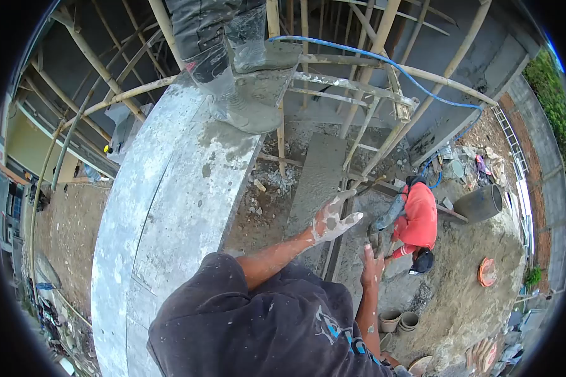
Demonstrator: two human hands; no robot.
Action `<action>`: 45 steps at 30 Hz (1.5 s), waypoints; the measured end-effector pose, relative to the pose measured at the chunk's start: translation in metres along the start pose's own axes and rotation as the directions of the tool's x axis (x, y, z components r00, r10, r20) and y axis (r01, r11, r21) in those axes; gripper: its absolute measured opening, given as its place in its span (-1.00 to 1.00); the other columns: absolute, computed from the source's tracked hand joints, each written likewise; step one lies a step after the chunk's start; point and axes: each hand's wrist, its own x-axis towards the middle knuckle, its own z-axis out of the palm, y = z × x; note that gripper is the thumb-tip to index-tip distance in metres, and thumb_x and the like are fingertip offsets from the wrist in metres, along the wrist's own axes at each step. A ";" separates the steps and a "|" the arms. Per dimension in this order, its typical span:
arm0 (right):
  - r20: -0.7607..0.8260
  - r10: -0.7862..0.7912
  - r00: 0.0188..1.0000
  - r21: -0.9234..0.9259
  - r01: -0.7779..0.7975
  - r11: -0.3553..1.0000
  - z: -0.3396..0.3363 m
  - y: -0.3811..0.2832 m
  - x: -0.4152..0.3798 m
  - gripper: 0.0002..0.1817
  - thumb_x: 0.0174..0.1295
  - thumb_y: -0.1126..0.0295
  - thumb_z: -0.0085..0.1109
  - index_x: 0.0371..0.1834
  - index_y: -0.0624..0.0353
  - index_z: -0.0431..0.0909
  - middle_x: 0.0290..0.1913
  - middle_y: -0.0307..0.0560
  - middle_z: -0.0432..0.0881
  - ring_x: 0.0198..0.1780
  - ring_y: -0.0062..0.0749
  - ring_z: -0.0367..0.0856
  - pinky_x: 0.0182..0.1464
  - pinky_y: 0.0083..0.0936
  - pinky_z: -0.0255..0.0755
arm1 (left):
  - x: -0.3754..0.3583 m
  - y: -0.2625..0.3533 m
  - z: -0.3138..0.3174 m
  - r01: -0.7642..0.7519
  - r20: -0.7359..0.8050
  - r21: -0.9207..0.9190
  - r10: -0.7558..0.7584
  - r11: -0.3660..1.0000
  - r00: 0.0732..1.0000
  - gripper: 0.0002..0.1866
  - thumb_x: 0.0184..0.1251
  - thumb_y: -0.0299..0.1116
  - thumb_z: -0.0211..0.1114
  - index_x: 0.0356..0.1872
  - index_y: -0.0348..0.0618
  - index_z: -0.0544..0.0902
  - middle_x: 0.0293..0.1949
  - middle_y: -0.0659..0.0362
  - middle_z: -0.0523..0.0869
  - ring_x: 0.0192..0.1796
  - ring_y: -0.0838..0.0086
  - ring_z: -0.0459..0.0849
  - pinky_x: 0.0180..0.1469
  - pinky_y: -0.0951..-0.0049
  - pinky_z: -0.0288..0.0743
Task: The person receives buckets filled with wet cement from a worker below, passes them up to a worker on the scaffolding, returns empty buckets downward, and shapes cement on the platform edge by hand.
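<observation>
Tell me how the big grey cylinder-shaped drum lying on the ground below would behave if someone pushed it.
The grey cylinder-shaped drum lies on its side on sandy ground, so it would probably roll rather than tip. Its open end looks hollow, so it may be fairly light for its size. The loose, uneven sand would likely slow it soon.

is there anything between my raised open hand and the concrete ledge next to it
Nothing visible. The left hand is open and empty in the air, right of the concrete ledge, with only open space between them. The boots stand farther up the ledge.
</observation>
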 end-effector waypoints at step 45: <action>0.900 -0.424 0.102 0.263 0.648 0.715 0.408 -0.071 -0.001 -0.51 0.36 0.18 0.02 0.23 0.29 0.36 -0.01 0.22 0.62 -0.03 0.11 0.63 -0.05 -0.17 0.51 | -0.064 -0.047 -0.239 0.502 -0.848 0.025 -0.248 0.864 0.469 -0.53 0.35 -0.11 0.20 0.13 -0.20 0.43 -0.52 0.22 0.45 -0.47 0.56 0.41 -0.40 0.45 0.31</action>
